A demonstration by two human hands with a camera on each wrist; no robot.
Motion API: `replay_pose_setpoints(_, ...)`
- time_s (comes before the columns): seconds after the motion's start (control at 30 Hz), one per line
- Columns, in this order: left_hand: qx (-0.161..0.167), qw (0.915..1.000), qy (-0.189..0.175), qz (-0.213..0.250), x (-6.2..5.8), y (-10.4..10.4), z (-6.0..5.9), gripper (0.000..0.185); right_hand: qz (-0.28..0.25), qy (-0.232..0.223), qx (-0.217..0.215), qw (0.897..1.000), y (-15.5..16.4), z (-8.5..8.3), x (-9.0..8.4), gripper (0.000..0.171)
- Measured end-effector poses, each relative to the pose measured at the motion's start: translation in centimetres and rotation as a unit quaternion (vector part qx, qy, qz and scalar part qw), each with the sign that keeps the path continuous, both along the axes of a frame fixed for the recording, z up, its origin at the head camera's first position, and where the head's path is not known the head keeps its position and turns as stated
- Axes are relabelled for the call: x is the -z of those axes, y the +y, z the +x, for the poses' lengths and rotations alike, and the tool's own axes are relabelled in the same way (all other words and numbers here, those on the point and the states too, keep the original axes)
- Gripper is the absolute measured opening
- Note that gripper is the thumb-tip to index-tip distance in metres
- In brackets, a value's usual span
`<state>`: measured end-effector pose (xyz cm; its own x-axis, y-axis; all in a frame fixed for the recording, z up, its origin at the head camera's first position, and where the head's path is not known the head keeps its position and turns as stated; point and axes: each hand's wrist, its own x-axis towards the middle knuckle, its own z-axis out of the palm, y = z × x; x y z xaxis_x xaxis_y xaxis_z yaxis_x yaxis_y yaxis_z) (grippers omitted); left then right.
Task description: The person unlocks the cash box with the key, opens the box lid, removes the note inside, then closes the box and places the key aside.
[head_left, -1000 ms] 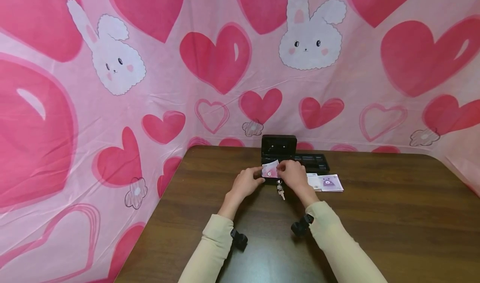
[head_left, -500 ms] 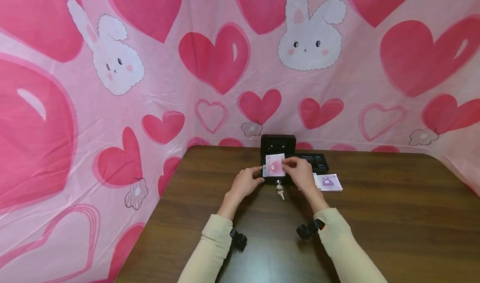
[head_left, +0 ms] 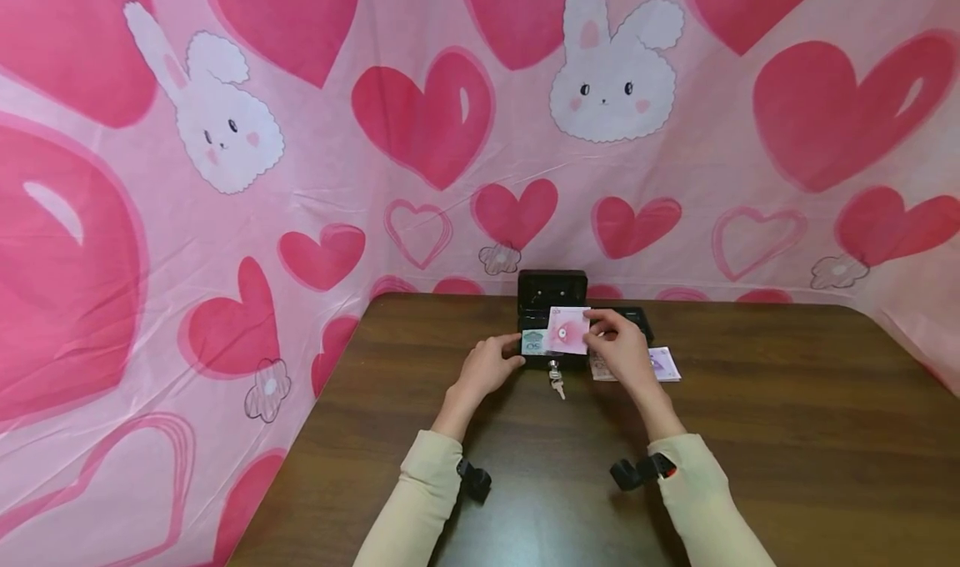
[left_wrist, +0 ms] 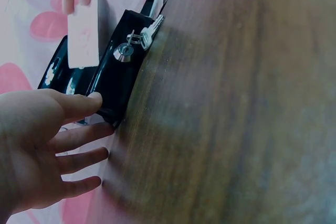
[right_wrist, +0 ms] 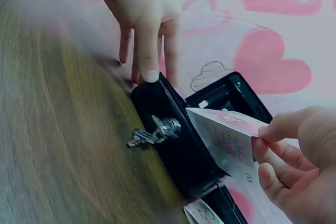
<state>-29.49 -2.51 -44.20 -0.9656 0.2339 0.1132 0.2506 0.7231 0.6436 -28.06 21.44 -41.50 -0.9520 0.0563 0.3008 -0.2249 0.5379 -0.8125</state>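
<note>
A small black cash box [head_left: 552, 288] stands near the table's back edge, its lid raised. My right hand [head_left: 621, 346] pinches a pink play banknote [head_left: 567, 331] by its right side above the box; whether it is one note or several I cannot tell. Under it, a green banknote [head_left: 534, 342] with a 50 printed on it shows in the box. My left hand [head_left: 483, 367] touches the box's left front corner, thumb [left_wrist: 94, 99] on the front edge and fingers stretched out. Keys [head_left: 557, 383] hang from the lock [right_wrist: 170, 128] at the front.
To the right of the box, a black compartment tray [head_left: 647, 325] is partly hidden by my right hand. Purple banknotes [head_left: 665, 364] and a brownish note [head_left: 602, 368] lie on the brown table [head_left: 787, 434]. A pink heart-patterned cloth [head_left: 420, 158] hangs behind.
My right hand has lifted the pink banknote and moved right with it, uncovering the green note in the box. My left hand has stayed at the box's corner.
</note>
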Motion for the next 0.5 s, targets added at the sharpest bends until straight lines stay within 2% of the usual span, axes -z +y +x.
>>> replay_pose_setpoints(0.23, 0.002, 1.0000, 0.000, 0.001, 0.1, 0.0, -0.1, 0.047, 0.001, -0.017, -0.015, 1.000, 1.0, 0.2, 0.1, 0.060)
replay_pose_setpoints(0.5, 0.004, 1.0000, 0.006, -0.003, 0.3, 0.1, -0.1, 0.047, 0.012, -0.038, -0.036, 0.999, 1.6, 0.4, -0.1, 0.054)
